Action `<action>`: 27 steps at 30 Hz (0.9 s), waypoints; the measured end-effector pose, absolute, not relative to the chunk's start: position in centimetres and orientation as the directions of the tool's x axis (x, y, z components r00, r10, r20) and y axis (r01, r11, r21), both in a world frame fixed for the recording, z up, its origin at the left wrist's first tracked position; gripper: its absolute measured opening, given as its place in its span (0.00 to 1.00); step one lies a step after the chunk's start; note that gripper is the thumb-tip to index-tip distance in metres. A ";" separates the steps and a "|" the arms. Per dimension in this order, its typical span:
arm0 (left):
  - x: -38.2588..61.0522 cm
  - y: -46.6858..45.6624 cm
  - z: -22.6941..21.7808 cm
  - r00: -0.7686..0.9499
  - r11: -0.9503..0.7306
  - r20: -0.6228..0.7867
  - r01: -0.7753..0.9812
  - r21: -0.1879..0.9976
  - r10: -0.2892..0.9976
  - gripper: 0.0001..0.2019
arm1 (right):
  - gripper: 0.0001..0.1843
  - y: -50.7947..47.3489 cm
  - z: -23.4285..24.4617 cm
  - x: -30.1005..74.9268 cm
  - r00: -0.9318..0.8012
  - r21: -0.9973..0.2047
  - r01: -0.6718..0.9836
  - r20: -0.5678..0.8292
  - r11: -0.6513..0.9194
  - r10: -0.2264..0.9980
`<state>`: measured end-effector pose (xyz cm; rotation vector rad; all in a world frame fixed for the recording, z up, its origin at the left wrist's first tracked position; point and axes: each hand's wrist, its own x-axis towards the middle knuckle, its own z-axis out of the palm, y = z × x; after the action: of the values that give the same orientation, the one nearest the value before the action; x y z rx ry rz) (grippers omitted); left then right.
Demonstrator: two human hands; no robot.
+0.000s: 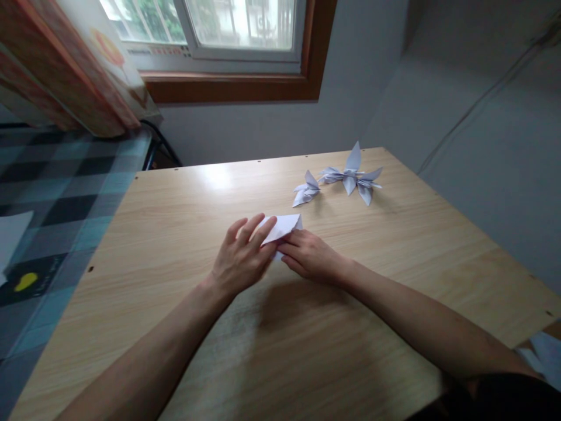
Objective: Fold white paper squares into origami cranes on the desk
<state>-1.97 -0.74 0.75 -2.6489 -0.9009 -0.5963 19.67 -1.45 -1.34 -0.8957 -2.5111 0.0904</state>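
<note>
A folded white paper piece point(284, 227) lies on the wooden table point(175, 234) near its middle. My left hand point(242, 257) rests on the paper's left part, fingers stretched over it and pressing it down. My right hand point(309, 256) comes in from the right, its fingers pressed together on the paper's near edge. Farther back stand two finished folded paper shapes: a small one point(307, 190) and a larger spiky one point(353, 175).
A window point(219, 29) with a wooden frame is behind the table, with a patterned curtain point(79, 76) at the left. A checked cloth point(52, 199) covers a surface left of the table. The grey wall runs along the right side.
</note>
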 end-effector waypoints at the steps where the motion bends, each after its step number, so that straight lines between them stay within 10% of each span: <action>1: -1.9 -0.8 0.9 0.721 -0.749 0.450 0.644 -0.153 0.527 0.11 | 0.12 -1.4 -1.3 19.8 -0.681 -0.215 0.576 0.408 0.789 0.608; 27: -2.3 0.5 0.2 0.695 -0.760 0.631 0.601 -0.248 0.344 0.05 | 0.10 -1.1 -1.6 21.8 -0.621 -0.485 0.400 0.480 0.777 0.619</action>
<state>-2.31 0.48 0.19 -2.4656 -0.7299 -0.7922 21.85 -1.12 -1.59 -0.7552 -2.3179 0.4405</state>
